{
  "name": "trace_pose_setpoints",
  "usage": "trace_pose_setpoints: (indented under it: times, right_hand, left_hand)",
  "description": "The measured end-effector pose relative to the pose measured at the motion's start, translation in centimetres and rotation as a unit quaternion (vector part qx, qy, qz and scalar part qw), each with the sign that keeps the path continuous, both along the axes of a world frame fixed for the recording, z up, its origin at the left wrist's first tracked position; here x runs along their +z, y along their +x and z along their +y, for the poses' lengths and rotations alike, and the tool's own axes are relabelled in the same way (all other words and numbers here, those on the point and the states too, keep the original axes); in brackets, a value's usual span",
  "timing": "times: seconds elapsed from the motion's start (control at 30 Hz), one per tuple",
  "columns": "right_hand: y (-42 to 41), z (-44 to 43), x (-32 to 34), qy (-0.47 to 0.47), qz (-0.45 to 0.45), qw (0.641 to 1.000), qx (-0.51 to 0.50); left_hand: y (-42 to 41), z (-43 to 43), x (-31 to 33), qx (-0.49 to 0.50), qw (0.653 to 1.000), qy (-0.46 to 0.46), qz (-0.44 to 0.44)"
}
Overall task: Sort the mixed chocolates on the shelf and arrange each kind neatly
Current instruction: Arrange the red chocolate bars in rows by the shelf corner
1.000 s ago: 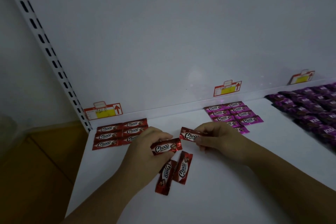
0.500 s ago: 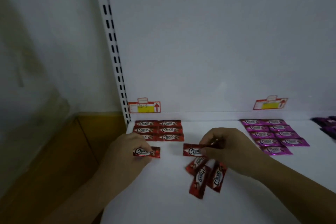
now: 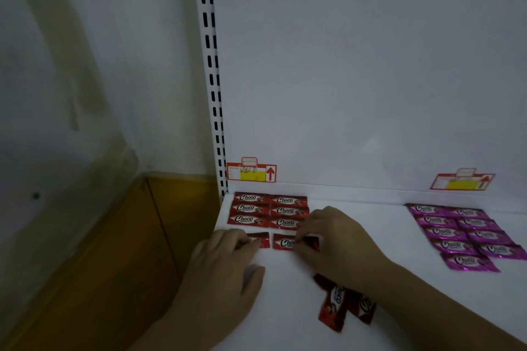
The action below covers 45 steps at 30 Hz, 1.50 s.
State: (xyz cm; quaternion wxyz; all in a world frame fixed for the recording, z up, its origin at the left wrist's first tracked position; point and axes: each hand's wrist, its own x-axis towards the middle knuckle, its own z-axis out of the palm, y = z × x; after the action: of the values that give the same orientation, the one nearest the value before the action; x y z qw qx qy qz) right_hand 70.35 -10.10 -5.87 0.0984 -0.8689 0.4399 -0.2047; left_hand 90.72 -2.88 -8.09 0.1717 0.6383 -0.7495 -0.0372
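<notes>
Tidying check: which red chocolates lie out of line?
The loose red pile beneath the right forearm: its packets run front-to-back, while the rows run sideways.

The white shelf (image 3: 285, 322) carries a neat block of six red Choco packets (image 3: 269, 211) just beyond the fingers (image 3: 308, 232). A pair of red packets (image 3: 285, 242) lies flat under the fingers. Loose red packets (image 3: 332, 308) lie behind them, nearer the person. Pink packets (image 3: 462, 234) lie in rows well to their right.
</notes>
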Motion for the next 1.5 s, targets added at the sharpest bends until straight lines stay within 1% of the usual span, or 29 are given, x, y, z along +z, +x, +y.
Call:
trace_pose_setpoints:
  times: [0.1,0.2,0.3,0.37,0.5,0.63,0.73,0.83,0.9,0.93,1.03,1.2,1.27,1.33,1.43,1.5]
  right_hand:
    - [-0.2,-0.1,-0.3,-0.004,0.020,0.999,0.033]
    - [-0.1,-0.4,-0.6,-0.020,0.014,0.999,0.032]
    - [-0.1,-0.5,-0.9,-0.030,0.004,0.999,0.035]
    - [-0.2,-0.6,-1.0,-0.033,0.007,0.999,0.037]
    - [0.0,-0.7,-1.0,-0.047,0.006,0.998,0.041]
    - [0.0,-0.8,-1.2,-0.049,0.002,0.998,0.048]
    - [0.1,-0.9,-1.2,-0.052,-0.001,0.997,0.049]
    - [0.1,-1.1,-1.4,-0.053,-0.005,0.997,0.052]
    - [0.1,-1.1,-1.4,-0.056,-0.007,0.997,0.052]
    - [0.1,-1.1,-1.5,-0.058,-0.008,0.997,0.052]
    - [0.2,-1.1,-1.5,-0.060,-0.005,0.997,0.053]
    - [0.2,-1.0,-1.4,-0.050,0.002,0.997,0.052]
    - [0.2,-0.8,-0.8,-0.033,-0.002,0.998,0.046]
    - [-0.1,-0.5,0.6,-0.005,-0.034,0.999,0.028]
    - [-1.2,-0.3,3.9,0.048,-0.093,0.994,-0.025]
    - [-2.6,-0.2,5.4,0.088,-0.109,0.988,-0.057]
  left_hand:
    - [-0.1,0.2,0.7,0.010,1.000,0.004,-0.016]
    - [-0.2,0.3,0.7,0.009,0.999,0.027,-0.015]
    - [-0.2,0.3,0.5,0.014,0.999,0.014,-0.049]
    - [-0.2,0.5,0.6,0.016,0.998,0.028,-0.055]
    - [-0.2,0.4,0.4,0.017,0.997,0.004,-0.071]
    - [-0.3,0.3,0.7,0.022,0.996,0.027,-0.086]
    - [-0.1,0.2,0.4,0.028,0.995,0.018,-0.093]
    - [-0.3,0.2,0.2,0.023,0.998,0.033,-0.053]
    - [-0.2,0.1,0.0,0.023,0.998,0.029,-0.041]
    - [-0.2,0.1,0.0,0.025,0.999,0.022,-0.041]
    - [-0.2,0.2,0.3,0.026,0.995,0.056,-0.072]
    - [-0.3,0.4,0.8,0.024,0.996,0.065,-0.050]
    - [-0.3,0.2,0.3,0.016,0.999,0.034,-0.022]
    - [-0.1,0.1,0.2,0.016,1.000,-0.003,0.003]
    - [0.2,0.2,0.5,0.008,0.998,-0.012,0.059]
    - [0.3,0.2,0.6,-0.007,0.998,-0.016,0.068]
